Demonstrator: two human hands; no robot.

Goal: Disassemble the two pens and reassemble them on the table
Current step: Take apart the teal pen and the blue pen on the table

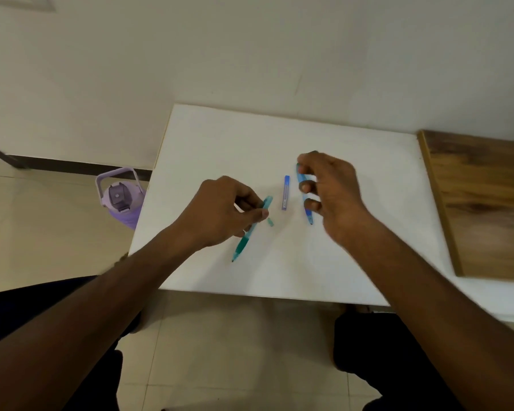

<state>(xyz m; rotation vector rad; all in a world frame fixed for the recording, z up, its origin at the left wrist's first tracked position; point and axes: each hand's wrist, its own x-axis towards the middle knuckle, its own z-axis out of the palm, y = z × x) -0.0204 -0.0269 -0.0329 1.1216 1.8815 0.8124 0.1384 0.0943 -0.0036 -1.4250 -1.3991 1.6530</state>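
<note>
1. We count two pens on the white table (220, 137): a green pen (251, 229) toward the left and a blue pen (306, 203) toward the right.
2. We see one small blue case (285, 192) lying flat between the two pens, touching neither.
3. We see one tiny pale green piece (270, 222) on the table just beside the green pen's upper half; what part it is we cannot tell.
4. We count one purple water bottle (120, 200) on the floor left of the table, and one wooden board (481, 203) at the table's right edge.
5. Our left hand (220, 212) reaches in from the lower left, knuckles up, thumb and fingers curled and pinching the green pen near its upper end. The pen slants, its tip pointing toward the near left.
6. Our right hand (330, 185) comes from the lower right and arches over the blue pen. Its fingers bend down onto the barrel and the thumb sits by the pen's far end, so it seems to be gripping the pen lightly.
7. Both pens lie low over the table; whether they are lifted off it we cannot tell.
</note>
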